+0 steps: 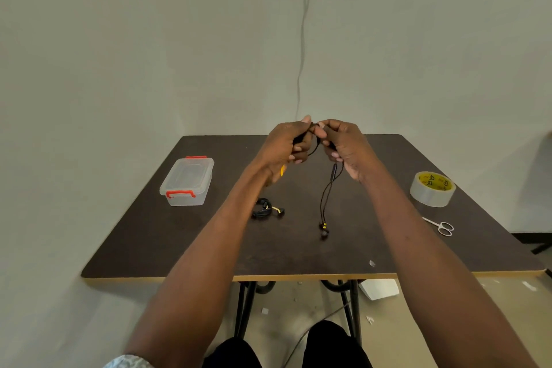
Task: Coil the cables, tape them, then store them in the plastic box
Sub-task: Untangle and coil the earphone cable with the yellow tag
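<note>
Raised above the dark table (298, 254), my left hand (285, 146) and my right hand (343, 148) both grip a thin black earphone cable (327, 197). Part of it is wound between my fingers. Its loose end hangs down from my right hand, and the earbuds with yellow marks (324, 227) reach the tabletop. A yellow piece shows under my left palm. A second black cable with yellow tips (265, 208) lies coiled on the table below my left wrist. The clear plastic box (187, 181) with red clips stands closed at the left.
A roll of clear tape (432, 188) sits at the table's right side, with small scissors (440, 225) in front of it. A small scrap (372, 263) lies near the front edge. A wall stands right behind the table.
</note>
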A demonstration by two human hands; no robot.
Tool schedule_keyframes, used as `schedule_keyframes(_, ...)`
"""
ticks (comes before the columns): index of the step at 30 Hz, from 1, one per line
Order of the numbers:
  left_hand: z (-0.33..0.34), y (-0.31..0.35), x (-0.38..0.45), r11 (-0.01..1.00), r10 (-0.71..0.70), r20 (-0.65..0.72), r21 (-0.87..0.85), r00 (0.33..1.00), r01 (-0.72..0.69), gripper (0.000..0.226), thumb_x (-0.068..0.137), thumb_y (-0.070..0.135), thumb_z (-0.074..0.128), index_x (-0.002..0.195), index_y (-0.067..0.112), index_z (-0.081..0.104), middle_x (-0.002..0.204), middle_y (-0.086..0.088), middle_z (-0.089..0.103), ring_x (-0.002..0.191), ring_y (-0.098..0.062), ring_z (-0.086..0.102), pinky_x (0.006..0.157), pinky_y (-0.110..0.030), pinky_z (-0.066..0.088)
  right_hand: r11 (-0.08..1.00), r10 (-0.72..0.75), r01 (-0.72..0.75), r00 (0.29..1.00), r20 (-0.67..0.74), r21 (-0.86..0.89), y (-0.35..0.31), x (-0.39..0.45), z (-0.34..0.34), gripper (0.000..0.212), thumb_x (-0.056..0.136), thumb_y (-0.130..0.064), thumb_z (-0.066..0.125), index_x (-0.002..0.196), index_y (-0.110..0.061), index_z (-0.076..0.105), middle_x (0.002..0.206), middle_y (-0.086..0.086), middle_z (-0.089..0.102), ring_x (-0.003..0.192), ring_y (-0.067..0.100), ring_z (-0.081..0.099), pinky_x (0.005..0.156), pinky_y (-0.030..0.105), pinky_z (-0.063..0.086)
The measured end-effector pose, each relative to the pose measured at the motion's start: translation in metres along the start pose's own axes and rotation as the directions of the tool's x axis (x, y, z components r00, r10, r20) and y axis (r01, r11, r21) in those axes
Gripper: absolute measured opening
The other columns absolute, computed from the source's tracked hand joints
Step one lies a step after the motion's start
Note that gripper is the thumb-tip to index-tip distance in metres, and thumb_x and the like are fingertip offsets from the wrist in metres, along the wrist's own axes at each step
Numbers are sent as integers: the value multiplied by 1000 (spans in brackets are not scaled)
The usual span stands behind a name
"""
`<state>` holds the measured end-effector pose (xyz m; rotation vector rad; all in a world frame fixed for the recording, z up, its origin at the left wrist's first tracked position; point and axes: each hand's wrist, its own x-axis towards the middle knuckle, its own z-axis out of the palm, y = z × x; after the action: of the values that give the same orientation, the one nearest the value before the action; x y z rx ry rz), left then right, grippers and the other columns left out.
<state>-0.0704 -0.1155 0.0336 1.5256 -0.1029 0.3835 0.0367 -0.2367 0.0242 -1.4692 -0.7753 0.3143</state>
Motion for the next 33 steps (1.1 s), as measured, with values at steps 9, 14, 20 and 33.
schedule_keyframes(9,2,-1,5,932,76,-249,-327,966,-157,33,103,14,40,130,-3,47,71,-1,48,58,-13,44,57,-30,38,991,134,-137,970,201,2,27,-14,17,22,100,-29,53,90,-12,63,60,-4,41,44,9,28,45,25,15)
schedule_keyframes(14,-12,1,16,951,142,-477,-176,868,-252,28,101,3,38,128,5,46,75,-2,52,62,-12,47,65,-24,43,976,216,-217,921,324,-34,34,-21,12,27,101,-29,51,97,-5,63,61,-1,42,40,7,25,41,25,11)
schedule_keyframes(20,-7,-13,18,972,219,-536,190,815,-137,34,102,9,34,135,15,38,86,5,54,70,-4,53,82,-22,47,970,244,-228,870,429,-90,16,-25,9,29,101,-28,51,103,-1,63,61,1,42,42,8,23,44,26,11)
schedule_keyframes(33,-14,-28,15,843,171,-308,537,936,23,20,99,5,33,110,11,48,91,1,52,85,2,52,82,-37,44,986,154,-111,890,430,-125,-22,-19,-13,17,99,-19,55,101,-4,62,64,1,45,45,9,32,42,20,21)
